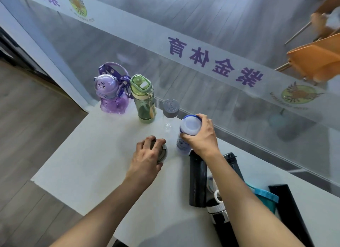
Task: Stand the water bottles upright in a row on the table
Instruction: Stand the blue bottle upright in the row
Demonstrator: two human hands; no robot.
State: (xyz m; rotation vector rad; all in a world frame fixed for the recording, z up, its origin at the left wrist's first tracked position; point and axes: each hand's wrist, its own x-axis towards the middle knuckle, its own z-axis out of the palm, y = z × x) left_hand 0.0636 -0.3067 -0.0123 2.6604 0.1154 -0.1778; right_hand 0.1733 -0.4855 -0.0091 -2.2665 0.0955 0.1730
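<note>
**Row three deep, both hands on the next two bottles**

Head view. White table point(88, 166) runs along a glass partition point(202, 92). At the far end, three bottles stand upright in a line beside the glass: purple bottle point(112, 96) with a strap looped over its top, then green bottle point(144, 99), then clear bottle point(170, 114) with a grey cap. The line follows the glass edge, likely so the row stays straight and the near table stays free for work.

Right hand point(201, 136) is wrapped around the blue-rimmed white bottle point(187, 131), fingers curled over the upper end, thumb on the near side. The bottle looks close to upright, just beside the clear one, so this reads as the fourth place in the row; whether its base is fully down I cannot tell.

Left hand point(149, 154) closes from above on a dark-topped bottle point(161, 153), fingers spread around its top. It stands nearer the viewer, out of line, probably held steady to await its turn.

Under the right forearm, black flask point(197, 180) lies on its side. More dark bottles lie beside it, among them a black-and-white bottle point(219, 213); partly hidden, count uncertain. These remain to be stood up. Judged roughly half done.
</note>
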